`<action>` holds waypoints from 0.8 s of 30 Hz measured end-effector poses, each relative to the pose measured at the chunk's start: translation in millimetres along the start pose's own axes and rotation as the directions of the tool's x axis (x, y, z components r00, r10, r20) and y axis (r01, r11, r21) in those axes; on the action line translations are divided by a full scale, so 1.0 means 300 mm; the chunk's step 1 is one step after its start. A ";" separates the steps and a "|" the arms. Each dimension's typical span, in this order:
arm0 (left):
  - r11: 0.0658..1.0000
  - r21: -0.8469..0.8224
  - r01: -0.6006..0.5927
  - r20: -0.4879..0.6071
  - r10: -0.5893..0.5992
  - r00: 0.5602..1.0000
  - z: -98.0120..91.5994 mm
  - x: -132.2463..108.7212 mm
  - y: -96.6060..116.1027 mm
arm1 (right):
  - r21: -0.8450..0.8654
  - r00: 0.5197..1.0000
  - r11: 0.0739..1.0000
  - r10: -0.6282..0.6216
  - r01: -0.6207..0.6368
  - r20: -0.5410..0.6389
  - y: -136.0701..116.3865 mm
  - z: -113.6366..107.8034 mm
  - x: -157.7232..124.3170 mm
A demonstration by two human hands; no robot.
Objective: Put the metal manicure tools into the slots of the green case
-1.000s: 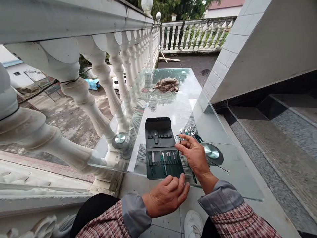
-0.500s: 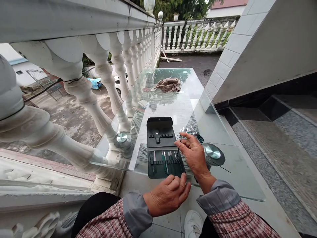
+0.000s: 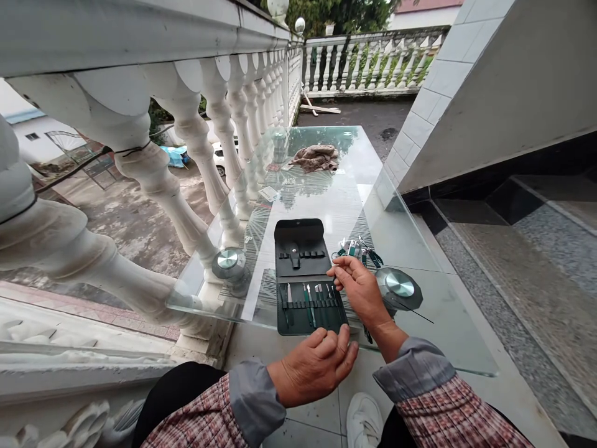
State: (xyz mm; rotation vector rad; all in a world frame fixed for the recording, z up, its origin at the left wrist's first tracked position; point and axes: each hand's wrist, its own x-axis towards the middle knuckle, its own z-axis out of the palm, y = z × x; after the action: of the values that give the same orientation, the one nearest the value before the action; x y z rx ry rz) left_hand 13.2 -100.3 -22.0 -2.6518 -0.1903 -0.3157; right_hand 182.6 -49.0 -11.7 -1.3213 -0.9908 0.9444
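A black manicure case (image 3: 299, 277) lies unfolded on the glass table (image 3: 433, 339). Slim tools, among them a green-handled one (image 3: 308, 306), stand in the loops of its near half; the loops of the far half hold nothing. My left hand (image 3: 317, 364) is closed, its fingers curled at the case's near right corner. Over the case's right edge, my right hand (image 3: 358, 287) pinches a thin dark tool, mostly hidden by the fingertips. Just beyond that hand lie nail clippers (image 3: 352, 247) and green-handled nippers (image 3: 373, 256).
Round metal discs (image 3: 231, 259) mark the table's supports. A crumpled brown cloth (image 3: 316, 158) and a small white card (image 3: 268, 193) lie farther back. White balusters (image 3: 189, 162) line the left side; stone steps (image 3: 513, 267) rise on the right.
My right hand has moved slightly lower and left, and its fingers cover more of the thin dark tool. More of the clippers shows. My left hand keeps its place at the case corner.
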 end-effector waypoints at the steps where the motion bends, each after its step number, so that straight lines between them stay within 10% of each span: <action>1: 1.000 -0.003 0.002 -0.005 -0.002 1.000 0.000 0.000 0.000 | -0.025 1.000 1.000 -0.004 0.004 -0.003 0.003 -0.001 0.001; 24: 1.000 -0.014 0.006 -0.007 -0.006 1.000 0.001 -0.002 0.001 | -0.572 0.920 0.721 -0.327 0.391 0.217 0.025 -0.019 0.050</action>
State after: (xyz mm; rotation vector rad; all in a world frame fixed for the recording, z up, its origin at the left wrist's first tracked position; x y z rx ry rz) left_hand 12.8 -100.3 -22.5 -2.6639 -0.1941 -0.3290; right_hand 192.7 -36.4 -18.8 -1.5250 -1.6602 0.3893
